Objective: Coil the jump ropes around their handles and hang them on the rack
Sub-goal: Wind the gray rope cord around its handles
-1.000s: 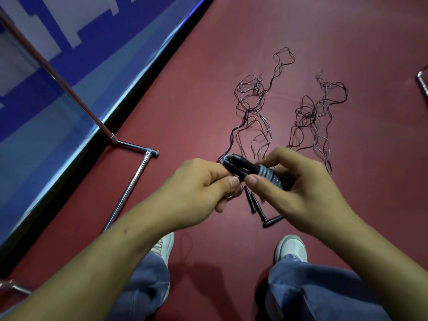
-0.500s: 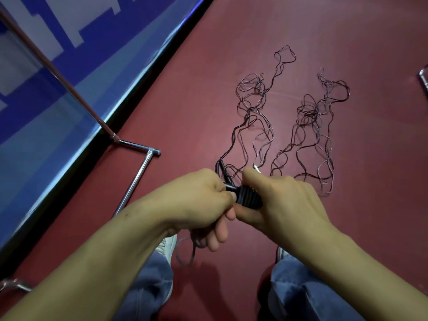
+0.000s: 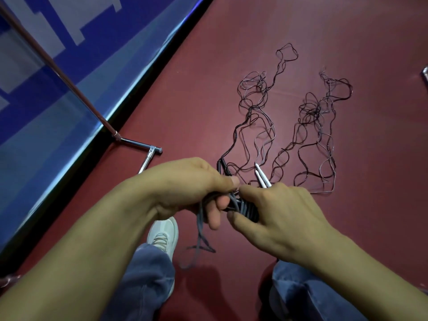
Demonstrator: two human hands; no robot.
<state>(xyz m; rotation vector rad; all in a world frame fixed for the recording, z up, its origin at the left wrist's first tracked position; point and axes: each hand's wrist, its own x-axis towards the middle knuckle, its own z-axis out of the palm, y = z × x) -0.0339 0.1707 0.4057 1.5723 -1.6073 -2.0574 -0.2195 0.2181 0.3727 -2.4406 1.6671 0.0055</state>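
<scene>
My right hand grips a pair of black jump-rope handles with grey cord wound round them. My left hand pinches the grey cord beside the handles; a loose loop of it hangs down between my knees. On the red floor beyond lie more ropes: a tangle of thin dark cord with black handles, and another tangle to its right. White handles lie just past my right hand. The rack's chrome foot and slanted pole stand at the left.
A blue and white wall banner with a black base strip runs along the left. My white shoe and jeans-clad knees are below the hands. A metal object shows at the right edge.
Both hands have dropped lower and nearer my knees. The handles turned in my right hand, more grey cord sits wound on them, and a cord loop now hangs below my left hand.
</scene>
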